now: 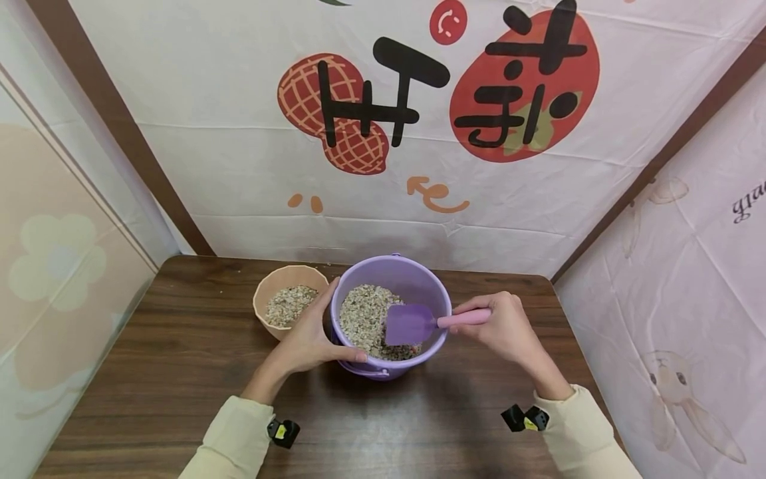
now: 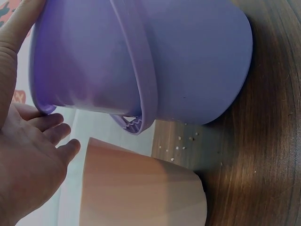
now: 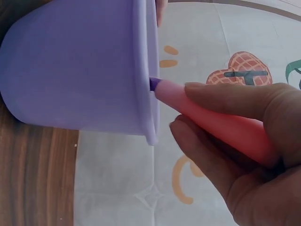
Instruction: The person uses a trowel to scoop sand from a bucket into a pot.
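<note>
Writing: the white backdrop cloth behind the table carries large black characters over a red peanut drawing and a red strawberry-like shape; the characters are stylised and not read with confidence. On the right-hand cloth a small black cursive word is cut off at the frame edge and is illegible, with a rabbit drawing lower down. No brand or label shows on any container. A purple bucket stands near the middle of the dark wood table, part-filled with pale mixed grain. The left hand wraps the bucket's near-left wall, thumb along the front rim, fingers curved against the side. The right hand grips the pink handle of a small scoop, whose purple blade lies inside the bucket on the grain; in the right wrist view the handle crosses the bucket rim. A beige bowl sits just beside the bucket on its left, holding the same grain; whether the two touch cannot be told. The left wrist view shows a few spilled grains on the table between bucket and bowl. Both cream sleeves bear small black wrist clips.
</note>
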Demonstrator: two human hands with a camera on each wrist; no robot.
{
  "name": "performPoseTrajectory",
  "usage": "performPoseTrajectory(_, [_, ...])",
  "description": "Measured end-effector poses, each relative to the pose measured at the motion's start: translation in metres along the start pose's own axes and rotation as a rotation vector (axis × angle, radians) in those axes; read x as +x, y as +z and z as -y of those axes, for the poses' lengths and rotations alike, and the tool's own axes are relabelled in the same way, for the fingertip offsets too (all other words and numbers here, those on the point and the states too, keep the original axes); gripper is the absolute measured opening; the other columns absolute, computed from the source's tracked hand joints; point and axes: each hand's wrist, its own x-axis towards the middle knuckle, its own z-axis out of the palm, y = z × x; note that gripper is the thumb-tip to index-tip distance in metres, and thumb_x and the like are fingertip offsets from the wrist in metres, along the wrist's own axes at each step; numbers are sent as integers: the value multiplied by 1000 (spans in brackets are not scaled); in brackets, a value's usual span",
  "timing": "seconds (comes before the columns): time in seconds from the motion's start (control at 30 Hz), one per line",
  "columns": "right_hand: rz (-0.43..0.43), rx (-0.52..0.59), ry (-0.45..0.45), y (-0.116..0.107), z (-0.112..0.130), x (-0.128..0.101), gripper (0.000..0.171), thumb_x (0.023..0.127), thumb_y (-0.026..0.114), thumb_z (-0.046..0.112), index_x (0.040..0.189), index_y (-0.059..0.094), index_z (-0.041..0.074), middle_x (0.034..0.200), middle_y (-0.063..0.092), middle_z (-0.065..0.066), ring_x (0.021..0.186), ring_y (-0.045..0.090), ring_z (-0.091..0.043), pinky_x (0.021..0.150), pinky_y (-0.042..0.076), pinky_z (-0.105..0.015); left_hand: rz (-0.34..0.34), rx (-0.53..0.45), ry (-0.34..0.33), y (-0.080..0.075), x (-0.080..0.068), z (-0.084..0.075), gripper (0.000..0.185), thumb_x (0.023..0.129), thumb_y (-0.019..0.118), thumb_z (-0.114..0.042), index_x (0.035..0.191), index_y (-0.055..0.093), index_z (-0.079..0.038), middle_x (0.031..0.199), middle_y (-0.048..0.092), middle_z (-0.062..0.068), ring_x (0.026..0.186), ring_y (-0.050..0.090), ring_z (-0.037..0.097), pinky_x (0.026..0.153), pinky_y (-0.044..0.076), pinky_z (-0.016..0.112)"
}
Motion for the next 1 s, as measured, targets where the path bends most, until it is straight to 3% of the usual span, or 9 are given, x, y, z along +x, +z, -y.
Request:
performPoseTrajectory(0.17, [63, -25, -21, 2, 5, 6, 20, 73, 93, 11, 91, 85, 18, 80, 76, 14, 75, 72, -3, 58, 55, -25, -2, 1, -24, 0, -1, -1, 140, 51, 103, -41, 163, 22, -16, 154, 43, 10, 137, 43, 31, 115, 29, 52])
performPoseTrajectory(0.43, [116, -110, -50, 15, 10, 14, 19, 74, 87, 5, 87, 84, 18, 77, 74, 20, 76, 69, -1, 57, 52, -23, 0, -15, -19, 0, -1, -2, 140, 52, 103, -38, 163, 21, -15, 154, 42, 11, 138, 42, 32, 115, 28, 52])
performPoseTrajectory(0.67, [144, -85, -20, 28, 19, 19, 15, 74, 89, 8, 86, 84, 15, 76, 75, 15, 78, 71, -5, 59, 55, -24, -1, -20, -22, 0, -1, -1, 140, 52, 103, -39, 163, 20, -15, 155, 42, 10, 139, 41, 31, 115, 28, 53])
performPoseTrajectory(1.0, [86, -41, 59, 41, 21, 22, 15, 72, 90, 8, 83, 83, 15, 71, 74, 11, 72, 72, -5, 57, 57, -25, 4, -26, -3, 0, 0, 0, 137, 53, 103, -39, 162, 22, -16, 152, 45, 12, 136, 45, 32, 113, 30, 55])
